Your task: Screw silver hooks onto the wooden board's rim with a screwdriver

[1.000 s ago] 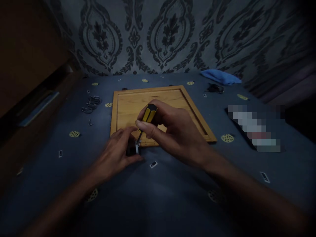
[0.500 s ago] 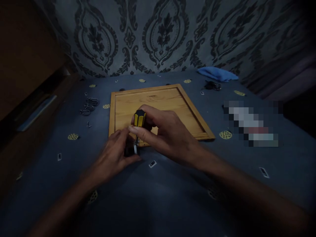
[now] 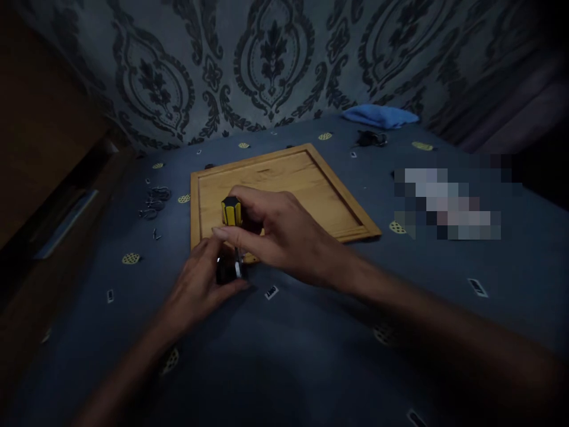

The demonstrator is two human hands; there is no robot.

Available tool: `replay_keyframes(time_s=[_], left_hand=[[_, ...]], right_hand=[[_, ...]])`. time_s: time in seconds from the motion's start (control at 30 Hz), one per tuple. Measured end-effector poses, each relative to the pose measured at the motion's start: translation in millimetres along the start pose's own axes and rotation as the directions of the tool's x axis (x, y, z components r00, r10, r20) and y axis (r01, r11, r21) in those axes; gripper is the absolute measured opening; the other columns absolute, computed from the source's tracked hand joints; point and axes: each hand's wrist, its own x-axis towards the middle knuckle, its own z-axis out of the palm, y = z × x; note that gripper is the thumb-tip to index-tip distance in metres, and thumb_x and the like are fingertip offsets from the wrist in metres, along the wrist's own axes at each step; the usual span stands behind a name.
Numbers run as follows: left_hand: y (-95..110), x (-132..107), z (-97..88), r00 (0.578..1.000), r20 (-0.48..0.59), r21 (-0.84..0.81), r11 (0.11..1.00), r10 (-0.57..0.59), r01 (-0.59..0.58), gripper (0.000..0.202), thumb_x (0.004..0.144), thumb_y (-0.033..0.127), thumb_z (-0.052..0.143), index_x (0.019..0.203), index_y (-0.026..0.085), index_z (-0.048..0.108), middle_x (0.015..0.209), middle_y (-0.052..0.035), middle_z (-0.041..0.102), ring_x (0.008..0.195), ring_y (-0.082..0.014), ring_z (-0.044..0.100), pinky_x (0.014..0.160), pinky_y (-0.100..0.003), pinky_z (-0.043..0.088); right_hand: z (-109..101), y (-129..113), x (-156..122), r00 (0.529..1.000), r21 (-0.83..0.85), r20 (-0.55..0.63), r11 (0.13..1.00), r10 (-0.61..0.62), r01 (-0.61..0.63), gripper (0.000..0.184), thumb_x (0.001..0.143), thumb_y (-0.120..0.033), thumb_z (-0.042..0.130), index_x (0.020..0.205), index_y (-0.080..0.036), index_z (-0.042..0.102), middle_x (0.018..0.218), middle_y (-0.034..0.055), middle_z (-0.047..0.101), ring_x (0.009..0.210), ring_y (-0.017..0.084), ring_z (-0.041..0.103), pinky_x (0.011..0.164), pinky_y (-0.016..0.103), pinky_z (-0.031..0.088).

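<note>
Centre frame: right hand (image 3: 284,237) clenched the yellow-black screwdriver (image 3: 231,212) upright; below its handle, left hand (image 3: 200,287) pinched a small dark part (image 3: 226,270) at the near edge of the wooden board (image 3: 311,184).

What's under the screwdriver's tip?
A small dark part, bright metal on one side, pinched by the left hand at the near edge of the wooden board. Its fingers cover the rest.

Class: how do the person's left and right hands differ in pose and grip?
The right hand is raised, gripping a roughly upright yellow-black screwdriver; the left hand lies on the cover, pinching a small dark part. The right overlaps the wooden board; the left sits before it. Both meet at the tool's tip.
</note>
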Motion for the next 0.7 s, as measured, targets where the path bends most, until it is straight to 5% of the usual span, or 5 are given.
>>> replay_keyframes(time_s=[0.33, 0.53, 0.7], left_hand=[[-6.0, -1.0, 1.3, 0.999, -0.013, 0.033, 0.999, 0.04, -0.039, 0.045, 0.083, 0.041, 0.075, 0.118, 0.024, 0.052, 0.107, -0.0054, 0.067, 0.098, -0.0274, 0.065, 0.081, -0.041, 0.054], [-3.9, -0.4, 0.5, 1.0, 0.004, 0.033, 0.999, 0.016, -0.017, 0.041, 0.083, 0.04, 0.074, 0.114, 0.022, 0.055, 0.106, -0.0056, 0.065, 0.095, -0.0262, 0.064, 0.079, -0.041, 0.055], [-1.0, 1.1, -0.6, 1.0, 0.008, 0.032, 0.999, 0.006, -0.007, 0.043, 0.082, 0.04, 0.075, 0.116, 0.022, 0.055, 0.108, -0.0062, 0.066, 0.097, -0.0272, 0.065, 0.081, -0.043, 0.055]], right_hand=[[-7.8, 0.4, 3.0, 0.998, -0.019, 0.063, 1.0, -0.015, 0.016, 0.033, 0.091, -0.009, 0.059, 0.07, -0.021, 0.038, 0.066, -0.0072, 0.044, 0.061, 0.009, 0.043, 0.058, 0.026, 0.031], [-0.8, 5.4, 1.7, 0.999, -0.01, -0.017, 0.999, -0.044, 0.044, 0.038, 0.09, -0.012, 0.067, 0.073, -0.023, 0.034, 0.07, -0.0073, 0.043, 0.066, 0.009, 0.044, 0.061, 0.026, 0.031], [-5.9, 3.5, 1.1, 0.999, 0.044, 0.043, 0.999, 0.0, -0.002, 0.018, 0.093, -0.015, 0.064, 0.089, -0.021, 0.048, 0.077, -0.005, 0.051, 0.072, 0.011, 0.051, 0.06, 0.025, 0.036]])
